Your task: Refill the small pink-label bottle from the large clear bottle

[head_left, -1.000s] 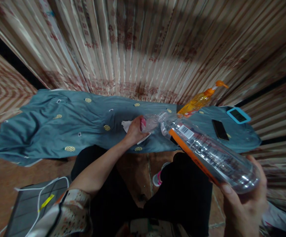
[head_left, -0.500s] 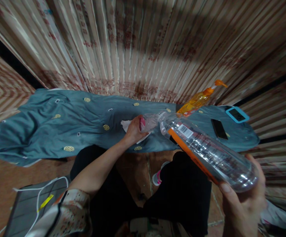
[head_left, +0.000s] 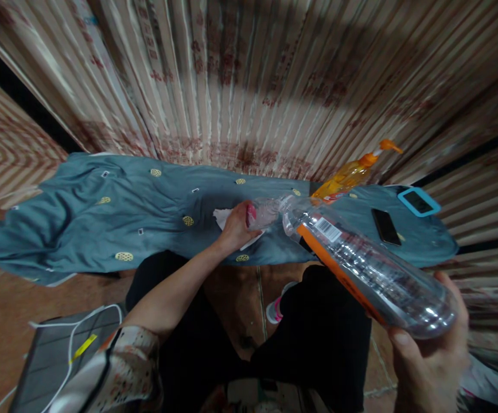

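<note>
My left hand (head_left: 234, 227) is closed around a small clear plastic bottle (head_left: 269, 211) with a pink patch at its base end. The small bottle lies tilted, its neck pointing right. In my right hand (head_left: 432, 355) is a large clear plastic bottle (head_left: 373, 274), gripped near its base. It carries an orange-edged label with a barcode and slants down toward the left. The two bottle necks meet or overlap; whether liquid passes between them I cannot tell. White tissue (head_left: 223, 217) lies beneath my left hand.
A teal cloth with yellow prints (head_left: 154, 212) covers the low bench. Behind the large bottle stands an orange pump bottle (head_left: 342, 179). A black phone (head_left: 385, 226) and a blue-framed device (head_left: 418, 202) lie at right. Pleated curtains (head_left: 232, 86) hang behind.
The whole view has shifted slightly, so everything sits a little further right. Both hands keep their grips, and the bottles stay neck to neck.
</note>
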Available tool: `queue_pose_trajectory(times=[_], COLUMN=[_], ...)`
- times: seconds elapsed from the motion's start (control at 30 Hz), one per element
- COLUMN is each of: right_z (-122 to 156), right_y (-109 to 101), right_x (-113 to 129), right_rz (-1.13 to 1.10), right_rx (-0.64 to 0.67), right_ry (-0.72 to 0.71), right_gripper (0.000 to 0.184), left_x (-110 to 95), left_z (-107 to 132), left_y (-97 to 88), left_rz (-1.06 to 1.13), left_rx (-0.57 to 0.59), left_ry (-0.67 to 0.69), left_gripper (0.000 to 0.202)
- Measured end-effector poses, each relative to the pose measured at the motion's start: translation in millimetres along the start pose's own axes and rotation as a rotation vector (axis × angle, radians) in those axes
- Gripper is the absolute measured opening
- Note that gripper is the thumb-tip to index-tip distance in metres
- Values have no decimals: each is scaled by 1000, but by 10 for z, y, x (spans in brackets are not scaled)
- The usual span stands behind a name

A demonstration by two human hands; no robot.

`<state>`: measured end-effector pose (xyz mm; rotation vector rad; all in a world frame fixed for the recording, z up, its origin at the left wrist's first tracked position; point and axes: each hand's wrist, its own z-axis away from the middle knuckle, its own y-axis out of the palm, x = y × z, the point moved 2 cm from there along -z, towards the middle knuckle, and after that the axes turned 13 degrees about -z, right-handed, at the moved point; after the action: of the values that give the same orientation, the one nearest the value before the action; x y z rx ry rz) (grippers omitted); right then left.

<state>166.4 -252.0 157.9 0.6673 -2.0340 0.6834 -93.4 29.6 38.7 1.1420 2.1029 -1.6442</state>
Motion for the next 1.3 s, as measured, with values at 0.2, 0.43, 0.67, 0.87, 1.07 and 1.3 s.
queue_pose_trajectory(times=[0.2, 0.43, 0.67, 0.87, 1.07, 1.3], right_z=[-2, 1, -23, -26, -21, -31], right_y=[-34, -67, -60, -63, -45, -53], right_x=[-40, -35, -53, -62, -58, -63], right_rz=[9, 7, 42, 36, 27, 48], right_rx=[17, 19, -14, -4, -11, -3], right_ry=[19, 44, 15, -24, -25, -20], right_gripper=[128, 127, 124, 122, 121, 115], left_x=[-6, 1, -22, 5, -7, -15], left_z=[-2, 3, -6, 6, 2, 4], left_y=[-8, 9, -14, 21, 6, -4], left_rz=[-3, 2, -15, -14, -19, -6], left_rx=[12, 3, 34, 2, 16, 17], left_ry=[2, 3, 3, 6, 8, -3], left_gripper=[91, 92, 91, 92, 92, 91])
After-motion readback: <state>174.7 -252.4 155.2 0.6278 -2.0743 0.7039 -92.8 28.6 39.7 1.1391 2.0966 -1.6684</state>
